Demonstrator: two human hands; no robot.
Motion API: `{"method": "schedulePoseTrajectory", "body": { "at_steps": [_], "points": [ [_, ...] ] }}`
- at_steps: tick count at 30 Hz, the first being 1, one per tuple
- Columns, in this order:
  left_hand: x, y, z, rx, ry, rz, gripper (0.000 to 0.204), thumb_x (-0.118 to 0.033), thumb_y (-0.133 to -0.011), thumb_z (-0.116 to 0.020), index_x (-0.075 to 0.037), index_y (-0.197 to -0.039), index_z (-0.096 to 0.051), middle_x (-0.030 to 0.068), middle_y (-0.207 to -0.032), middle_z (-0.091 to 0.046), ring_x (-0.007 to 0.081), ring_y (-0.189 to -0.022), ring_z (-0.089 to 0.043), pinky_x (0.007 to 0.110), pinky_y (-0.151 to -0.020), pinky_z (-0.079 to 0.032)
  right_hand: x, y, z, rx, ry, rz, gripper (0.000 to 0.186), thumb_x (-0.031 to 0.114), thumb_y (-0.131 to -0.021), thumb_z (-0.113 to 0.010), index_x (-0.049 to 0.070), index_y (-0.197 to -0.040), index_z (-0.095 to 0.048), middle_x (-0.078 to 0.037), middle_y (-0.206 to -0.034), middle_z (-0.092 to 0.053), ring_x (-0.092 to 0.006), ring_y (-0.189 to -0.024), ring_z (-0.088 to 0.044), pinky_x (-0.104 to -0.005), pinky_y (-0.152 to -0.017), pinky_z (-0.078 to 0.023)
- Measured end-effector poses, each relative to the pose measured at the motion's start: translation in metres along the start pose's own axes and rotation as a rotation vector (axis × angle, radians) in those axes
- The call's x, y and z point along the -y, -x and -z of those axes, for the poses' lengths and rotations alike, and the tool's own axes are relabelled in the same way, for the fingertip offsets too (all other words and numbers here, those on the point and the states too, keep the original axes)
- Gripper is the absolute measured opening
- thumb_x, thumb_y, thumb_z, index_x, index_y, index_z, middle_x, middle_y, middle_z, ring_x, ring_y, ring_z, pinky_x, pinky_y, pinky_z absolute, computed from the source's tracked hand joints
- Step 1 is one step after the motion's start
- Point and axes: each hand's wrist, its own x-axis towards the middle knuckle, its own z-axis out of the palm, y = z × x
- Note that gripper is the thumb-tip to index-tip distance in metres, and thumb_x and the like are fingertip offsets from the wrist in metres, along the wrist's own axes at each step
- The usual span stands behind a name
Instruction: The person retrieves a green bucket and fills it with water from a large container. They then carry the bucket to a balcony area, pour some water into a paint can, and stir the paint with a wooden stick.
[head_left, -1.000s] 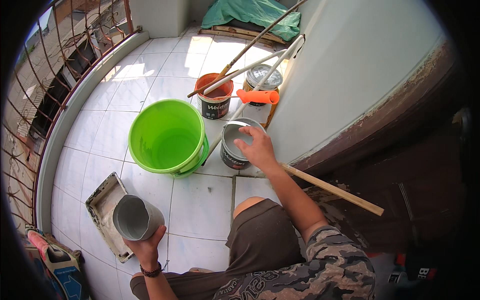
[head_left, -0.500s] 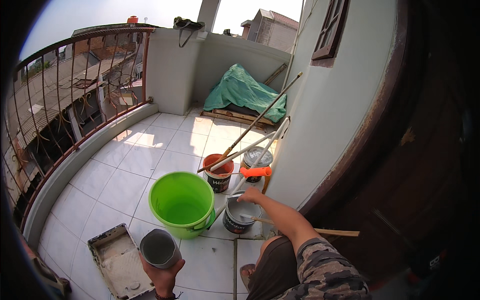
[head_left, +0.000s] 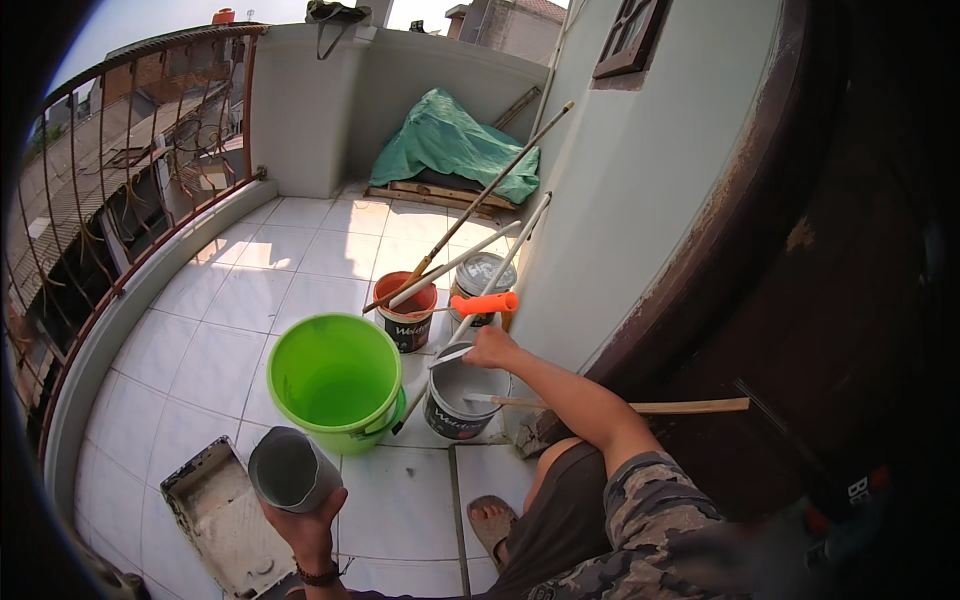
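Note:
My left hand (head_left: 312,525) is wrapped round a grey cylindrical cup (head_left: 330,484), its open mouth facing up above the edge of a paint-stained roller tray (head_left: 222,535). Over the back rim of a dark paint bucket (head_left: 458,424), my right hand (head_left: 492,348) is closed on what looks like its pale handle (head_left: 450,356). Grey paint (head_left: 472,380) lies inside that bucket. A wooden stick (head_left: 640,407) with a pale blade end reaches into it from the right. Just beyond my right hand is an orange roller handle (head_left: 487,304).
A large green pail (head_left: 335,330) stands left of the paint bucket. Behind are an orange-rimmed bucket (head_left: 406,330) with long poles (head_left: 500,175) and another lidded bucket (head_left: 487,268). A metal railing (head_left: 120,170) borders the left, a wall (head_left: 640,200) the right. Green tarp (head_left: 450,150) lies at the back.
The whole view has shifted, so the scene sits higher and further left. My right hand has moved slightly right relative to the paint bucket, and the pale handle shows more. My left hand still holds the cup.

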Motion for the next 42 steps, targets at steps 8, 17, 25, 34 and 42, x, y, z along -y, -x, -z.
{"method": "schedulePoseTrajectory", "body": {
  "at_steps": [8, 17, 25, 34, 42],
  "points": [
    [-0.006, -0.002, 0.008, -0.019, -0.071, -0.072, 0.092, -0.019, -0.056, -0.093, -0.003, -0.132, -0.043, 0.0096, -0.122, -0.057, 0.0216, -0.111, -0.057, 0.037, -0.097, -0.046, 0.035, 0.046, 0.042, 0.103, 0.089, 0.138, 0.035, 0.033, -0.067, -0.067, -0.002, -0.072, -0.069, -0.024, -0.073, -0.065, -0.0388, -0.073, -0.065, -0.0438, -0.073, -0.054],
    [-0.036, 0.011, 0.019, -0.017, -0.054, -0.068, 0.09, -0.02, -0.057, -0.094, -0.002, -0.131, -0.045, 0.0103, -0.122, -0.058, 0.0219, -0.11, -0.057, 0.037, -0.096, -0.046, 0.083, 0.122, 0.062, 0.232, 0.125, 0.365, 0.035, 0.03, -0.07, -0.065, -0.004, -0.076, -0.067, -0.026, -0.071, -0.061, -0.0414, -0.071, -0.062, -0.0449, -0.071, -0.052],
    [-0.06, 0.024, 0.049, -0.087, -0.117, -0.096, 0.084, -0.017, -0.058, -0.092, -0.003, -0.128, -0.049, 0.0091, -0.118, -0.061, 0.0211, -0.106, -0.059, 0.035, -0.093, -0.048, 0.144, 0.181, 0.069, 0.41, 0.118, 0.571, 0.03, 0.027, -0.071, -0.064, -0.002, -0.077, -0.068, -0.024, -0.072, -0.063, -0.0409, -0.072, -0.061, -0.0452, -0.07, -0.051],
    [-0.077, 0.042, 0.096, -0.199, -0.162, -0.141, 0.077, -0.014, -0.058, -0.092, -0.004, -0.123, -0.052, 0.0091, -0.116, -0.062, 0.022, -0.104, -0.061, 0.035, -0.09, -0.052, 0.207, 0.212, 0.036, 0.587, 0.175, 0.728, 0.025, 0.023, -0.072, -0.065, -0.002, -0.075, -0.067, -0.023, -0.066, -0.061, -0.0395, -0.069, -0.061, -0.0463, -0.067, -0.05],
    [-0.096, 0.059, 0.128, -0.338, -0.173, -0.133, 0.075, -0.009, -0.059, -0.089, -0.004, -0.125, -0.053, 0.0088, -0.115, -0.061, 0.0222, -0.104, -0.061, 0.035, -0.091, -0.05, 0.264, 0.208, -0.014, 0.585, 0.18, 0.965, 0.024, 0.021, -0.071, -0.066, -0.003, -0.073, -0.066, -0.021, -0.066, -0.062, -0.0379, -0.067, -0.062, -0.0451, -0.063, -0.051]
  ]
}}
